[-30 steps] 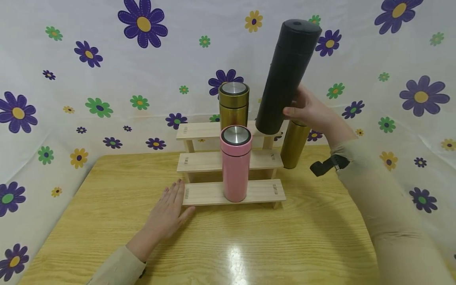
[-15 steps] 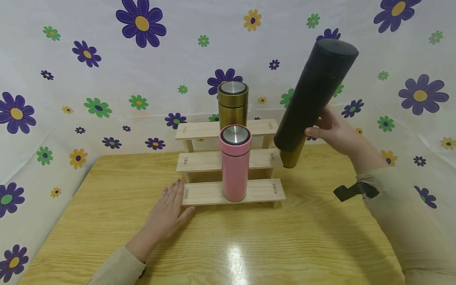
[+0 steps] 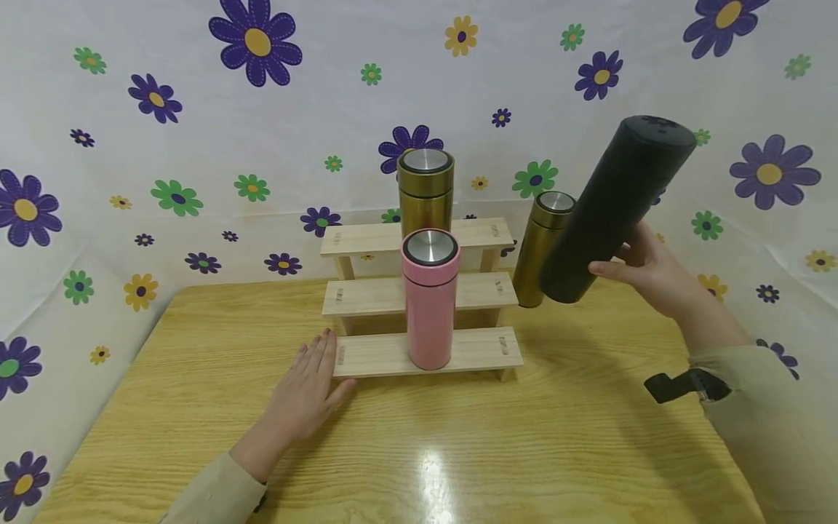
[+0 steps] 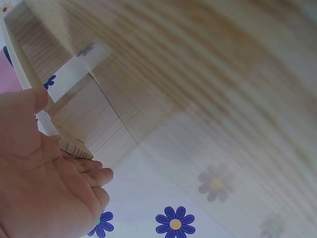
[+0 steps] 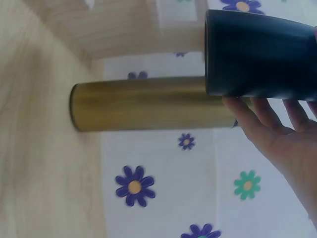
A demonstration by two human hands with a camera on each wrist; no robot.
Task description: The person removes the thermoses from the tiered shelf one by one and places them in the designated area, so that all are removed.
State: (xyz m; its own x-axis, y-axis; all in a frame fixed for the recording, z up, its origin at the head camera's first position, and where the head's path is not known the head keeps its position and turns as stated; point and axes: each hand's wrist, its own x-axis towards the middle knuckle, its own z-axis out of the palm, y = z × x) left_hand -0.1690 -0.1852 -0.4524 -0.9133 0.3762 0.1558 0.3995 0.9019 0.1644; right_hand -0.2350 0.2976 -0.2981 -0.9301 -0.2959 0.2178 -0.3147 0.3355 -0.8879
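My right hand [image 3: 644,266] grips a tall black thermos bottle [image 3: 618,211] near its lower end, holding it tilted in the air to the right of the shelf. In the right wrist view, fingers curl under the dark bottle [image 5: 257,54]. Close behind it, a gold thermos bottle [image 3: 535,251] stands on the table. With straight fingers, my left hand [image 3: 297,400] rests against the left end of the lowest step of a three-step wooden shelf [image 3: 369,354]. A pink thermos bottle [image 3: 430,313] stands on that lowest step. Behind it rises another gold thermos bottle [image 3: 425,189], its lower part hidden.
The shelf stands on a wood-grain table [image 3: 511,451], near the back edge. A white cloth [image 3: 314,116] with printed flowers hangs behind and at the sides. A black strap [image 3: 687,386] is on the right wrist.
My right hand has carried the black bottle right and lower, away from above the shelf, tilting it more. The gold bottle behind shows again. My left hand has stayed put.
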